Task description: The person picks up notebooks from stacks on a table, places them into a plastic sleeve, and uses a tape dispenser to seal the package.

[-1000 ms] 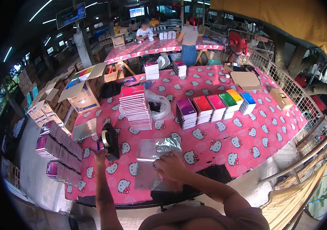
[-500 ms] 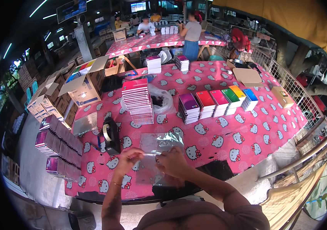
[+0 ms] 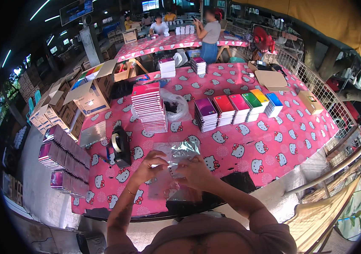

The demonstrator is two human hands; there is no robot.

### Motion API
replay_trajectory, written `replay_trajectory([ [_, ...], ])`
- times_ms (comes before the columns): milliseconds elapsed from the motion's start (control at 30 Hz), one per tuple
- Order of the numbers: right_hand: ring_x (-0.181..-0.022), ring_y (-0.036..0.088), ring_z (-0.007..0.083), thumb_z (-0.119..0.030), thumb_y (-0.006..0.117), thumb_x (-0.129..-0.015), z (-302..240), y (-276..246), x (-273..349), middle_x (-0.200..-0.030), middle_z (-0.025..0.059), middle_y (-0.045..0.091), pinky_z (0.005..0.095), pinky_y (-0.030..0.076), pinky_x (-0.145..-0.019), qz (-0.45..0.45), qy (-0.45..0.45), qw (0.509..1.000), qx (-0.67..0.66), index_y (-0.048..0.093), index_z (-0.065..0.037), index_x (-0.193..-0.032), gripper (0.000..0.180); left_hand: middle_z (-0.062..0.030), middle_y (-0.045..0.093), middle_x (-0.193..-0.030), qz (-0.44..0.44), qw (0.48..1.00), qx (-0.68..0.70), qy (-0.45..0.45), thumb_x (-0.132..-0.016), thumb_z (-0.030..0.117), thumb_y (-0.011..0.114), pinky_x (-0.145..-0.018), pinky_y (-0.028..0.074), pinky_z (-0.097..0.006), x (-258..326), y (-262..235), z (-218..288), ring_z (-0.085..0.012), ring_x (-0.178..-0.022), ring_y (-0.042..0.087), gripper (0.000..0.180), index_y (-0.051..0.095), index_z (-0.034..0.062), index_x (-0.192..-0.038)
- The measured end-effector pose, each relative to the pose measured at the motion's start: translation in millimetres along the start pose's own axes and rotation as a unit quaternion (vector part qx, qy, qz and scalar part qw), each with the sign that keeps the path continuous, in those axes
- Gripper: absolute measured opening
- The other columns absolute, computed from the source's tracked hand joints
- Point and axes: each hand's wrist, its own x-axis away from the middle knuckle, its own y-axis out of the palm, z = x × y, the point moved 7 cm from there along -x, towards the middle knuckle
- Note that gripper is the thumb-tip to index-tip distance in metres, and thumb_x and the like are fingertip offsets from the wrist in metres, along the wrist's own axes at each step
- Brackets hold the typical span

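A clear plastic sleeve [image 3: 184, 148] lies in front of me at the table's near edge, shiny along its far end. Over its left side is my left hand [image 3: 148, 166], thumb and fingers curved with a gap between them. My right hand [image 3: 197, 174] hovers over or touches the sleeve's right side, its fingers bent and apart, the tips slightly blurred. Neither hand visibly grips anything. Left of my left hand stands a black tape dispenser [image 3: 121, 148] with a roll of tape. Beyond the sleeve rises a tall stack of red spiral notebooks [image 3: 148, 110].
Notebook stacks in several colours [image 3: 235, 110] line the right middle of the pink patterned table [image 3: 231, 165]. Purple notebook stacks [image 3: 64, 158] stand at its left edge, near open cardboard boxes [image 3: 93, 99]. A plastic bag [image 3: 178, 110] sits behind the red stack. Co-workers are at a far table.
My hands have moved apart from a pinch at the sleeve's edge, and their fingers have spread. The sleeve now lies flatter. The whole view has shifted slightly.
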Motion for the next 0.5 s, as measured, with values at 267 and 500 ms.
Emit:
replay_trajectory([
  [267,-0.125,0.052,0.0322,-0.044,0.083,-0.075,67,46,48,-0.133,0.0095,0.056,0.0489,0.037,-0.105,-0.005,0.016,0.97,-0.241,0.065,-0.019,-0.123,0.057,-0.0091,0.052,-0.139,-0.017,0.994,-0.101,0.025,-0.081,0.006,0.077,-0.105,0.039,-0.043,-18,20,12,-0.0303,-0.13,0.046,0.019,0.077,0.0144,-0.098],
  [500,-0.143,0.034,0.0371,-0.028,0.085,-0.074,60,73,45,-0.153,0.0112,0.038,0.0532,0.028,-0.117,-0.033,-0.089,0.974,-0.206,0.061,-0.029,-0.138,0.068,-0.0075,0.046,-0.147,-0.01,0.967,-0.219,0.128,-0.074,0.012,0.08,-0.112,0.032,-0.053,-40,49,12,-0.0397,-0.138,0.037,0.02,0.078,0.0236,-0.091],
])
